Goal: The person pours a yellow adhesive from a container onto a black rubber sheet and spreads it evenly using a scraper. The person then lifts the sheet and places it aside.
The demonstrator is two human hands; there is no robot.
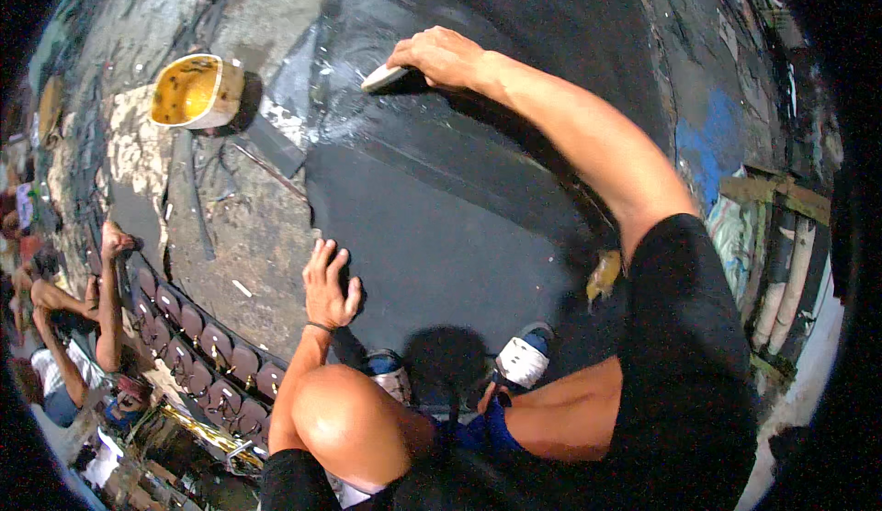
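Note:
I crouch over a large black sheet (459, 226) spread on the ground. My right hand (443, 55) reaches far forward and is closed on a small pale flat pad (382, 76), which it presses on a wet, shiny patch of the sheet. With its fingers spread, my left hand (329, 286) rests flat on the sheet's near left edge and holds nothing. My knees and two white-and-blue shoes (524, 359) are at the bottom.
A yellow-stained bucket (195, 91) stands on the rough concrete at the upper left. A dark strip and bits of debris lie beside it. Another person (78, 327) sits at the far left by a row of dark curved pieces. Pipes and wood are stacked at the right.

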